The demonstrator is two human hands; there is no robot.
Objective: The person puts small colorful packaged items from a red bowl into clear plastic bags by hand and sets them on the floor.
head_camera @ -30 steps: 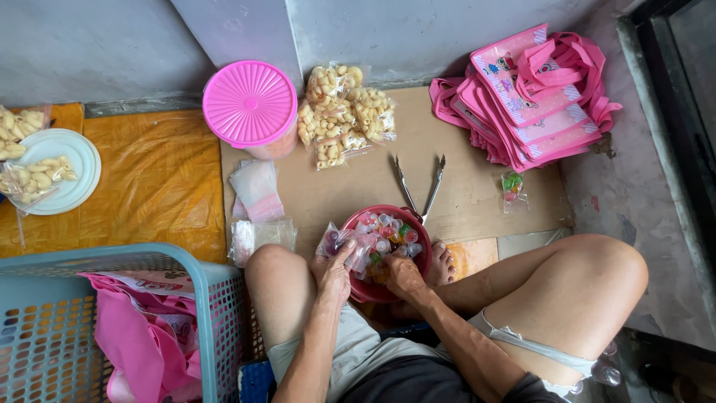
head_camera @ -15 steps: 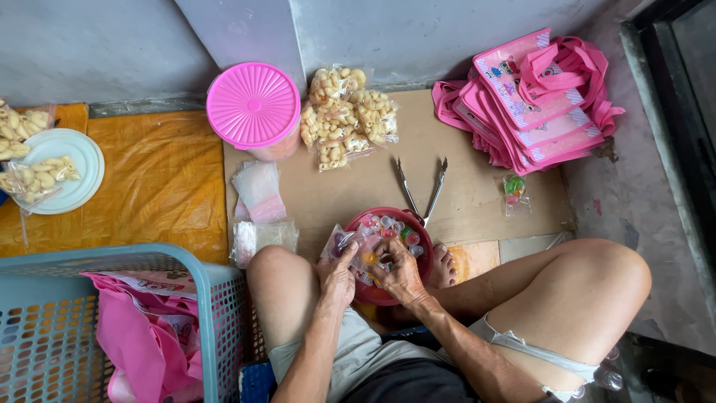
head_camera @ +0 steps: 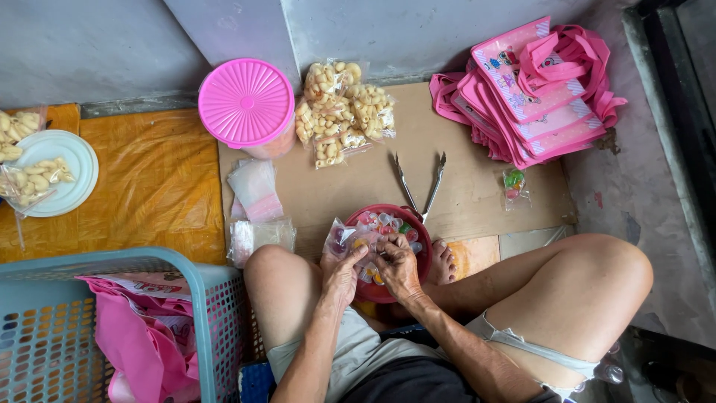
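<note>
Open cardboard [head_camera: 462, 160] ahead between snack packets [head_camera: 339, 112] and pink bags [head_camera: 533, 89]. Tongs [head_camera: 419, 185] lying across near approach, touching red bowl [head_camera: 418, 224]. Left blocked by knee [head_camera: 280, 280] and blue basket [head_camera: 186, 313].

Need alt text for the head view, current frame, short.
Seen from above, a person sitting cross-legged on the floor works with the left hand and right hand at a small clear bag over a red bowl of colourful small sweets. On the cardboard sheet ahead lie metal tongs, bagged snacks, a pink-lidded tub and pink tote bags; a blue basket stands at left.
</note>
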